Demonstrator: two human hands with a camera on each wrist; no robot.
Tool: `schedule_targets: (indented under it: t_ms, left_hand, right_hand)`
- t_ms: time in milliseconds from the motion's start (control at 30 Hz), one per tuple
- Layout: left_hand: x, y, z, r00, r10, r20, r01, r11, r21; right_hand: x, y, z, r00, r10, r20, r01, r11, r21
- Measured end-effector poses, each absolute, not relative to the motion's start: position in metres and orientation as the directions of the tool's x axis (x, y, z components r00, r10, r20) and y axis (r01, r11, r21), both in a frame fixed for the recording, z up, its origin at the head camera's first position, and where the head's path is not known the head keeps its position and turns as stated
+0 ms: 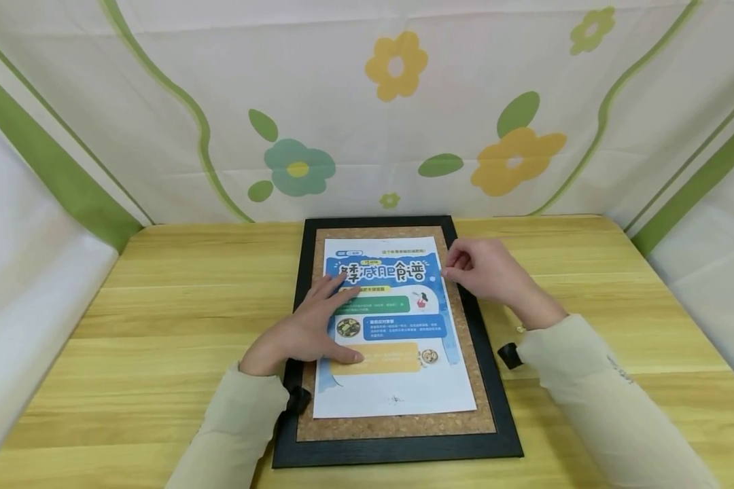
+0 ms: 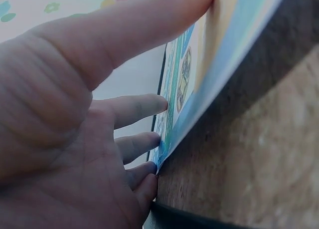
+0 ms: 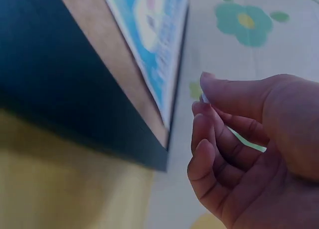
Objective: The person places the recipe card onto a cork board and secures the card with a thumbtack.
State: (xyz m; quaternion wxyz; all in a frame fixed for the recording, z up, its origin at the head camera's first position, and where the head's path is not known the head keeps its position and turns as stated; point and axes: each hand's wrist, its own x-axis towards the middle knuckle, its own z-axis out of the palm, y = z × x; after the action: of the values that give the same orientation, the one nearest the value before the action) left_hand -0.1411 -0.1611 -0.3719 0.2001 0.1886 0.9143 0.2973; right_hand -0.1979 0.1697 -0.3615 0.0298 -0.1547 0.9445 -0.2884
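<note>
A printed paper poster (image 1: 397, 394), blue at the top with green, blue and orange boxes, lies on a black-framed cork board (image 1: 397, 426). My left hand (image 1: 306, 329) rests on the poster's left side with fingers spread; in the left wrist view its thumb and fingertips touch the sheet. Beside the poster's upper right edge is my right hand (image 1: 486, 268), above the frame. Its thumb and index finger pinch a small whitish object (image 3: 203, 98), mostly hidden by the fingertips. The other fingers are curled. In the right wrist view the pinch stands apart from the board.
The board lies on a wood-grain table (image 1: 159, 326), near its middle. Behind it hangs a white cloth (image 1: 342, 81) with flowers and green lines, and more cloth closes off both sides. Small black devices (image 1: 510, 355) sit at the wrists.
</note>
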Motion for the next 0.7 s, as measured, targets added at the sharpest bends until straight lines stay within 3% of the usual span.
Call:
schedule_targets:
  t_ms: [300,700]
  left_hand:
    - [-0.14,-0.161,-0.371,-0.846,0.457,-0.274,0.216,0.764,0.608]
    - [-0.139,-0.159,-0.368,-0.836,0.467,-0.289,0.219,0.766,0.605]
  right_hand:
    - [-0.199,0.15,-0.384,-0.916,-0.4,-0.042,-0.304,0.758,-0.578]
    - [-0.201,0.154,-0.376,-0.886,-0.453,-0.098,-0.325,0.758,-0.566]
